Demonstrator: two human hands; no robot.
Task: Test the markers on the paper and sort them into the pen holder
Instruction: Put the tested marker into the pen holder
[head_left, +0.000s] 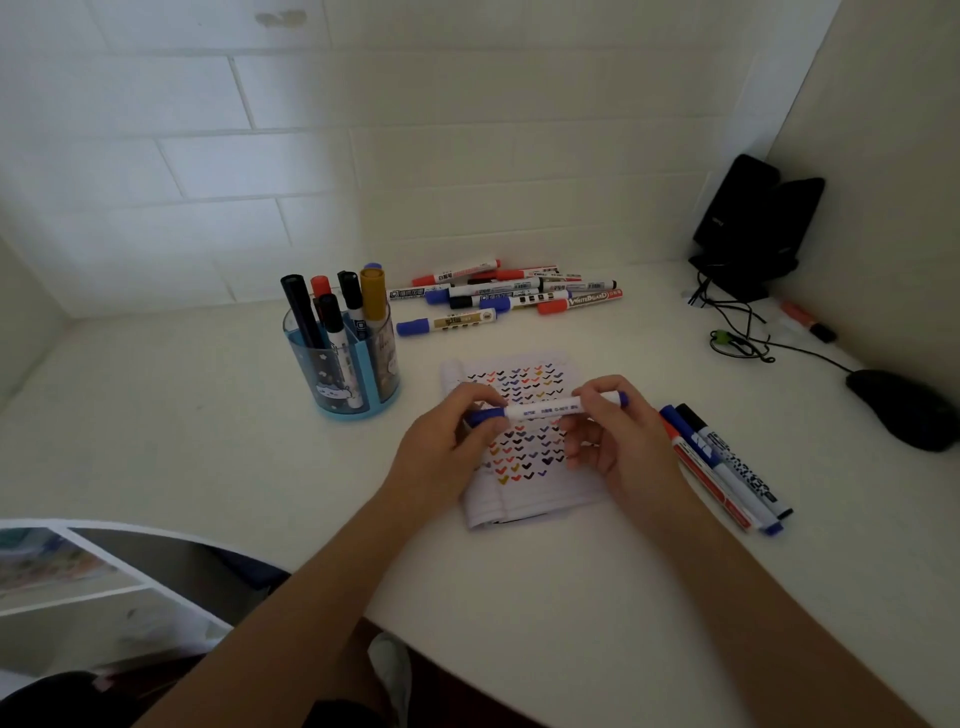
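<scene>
left hand (457, 441): fingers curled, pinching blue cap end of marker (545, 410)
right hand (613, 436): fingertips grip marker barrel
paper (519, 452): under both hands' fingers
pen holder (345, 358): left, beyond fingers

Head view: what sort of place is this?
Most likely a desk in a home or office corner: a white desktop against tiled walls, a corded computer mouse at the right, and a pen holder with markers.

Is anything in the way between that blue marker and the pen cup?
Nothing visible. The left hand and right hand hold the blue marker above the paper; only bare desk lies between it and the pen holder, which already holds several markers.
</scene>
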